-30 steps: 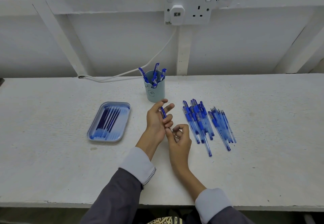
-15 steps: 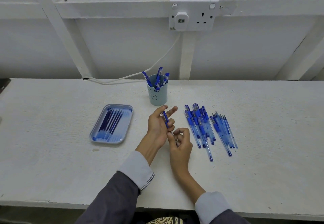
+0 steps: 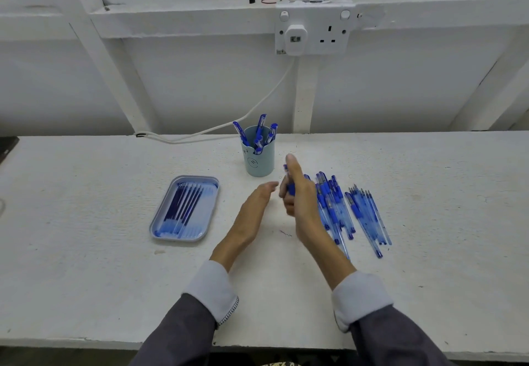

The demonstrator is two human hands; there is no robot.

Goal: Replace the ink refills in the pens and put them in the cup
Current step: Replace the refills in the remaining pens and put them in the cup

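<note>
White table [image 3: 86,279], bearing: one blue tray [image 3: 154,234] at left, with dark ink refills [image 3: 183,205] lying side by side in it; two loose groups of blue pens [image 3: 363,216] lying flat at right, the nearer group partly hidden behind the right hand; one pale blue cup [image 3: 259,162], upright at rear centre, with several capped pens [image 3: 261,125] standing in it. Left hand [image 3: 254,208], between tray and right hand: released, fingers straight and together, holding nothing. Right hand [image 3: 300,199], just in front of the cup: thumb raised, fingers curled round one blue pen [image 3: 291,188] held roughly upright, its top end showing beside the thumb.
</note>
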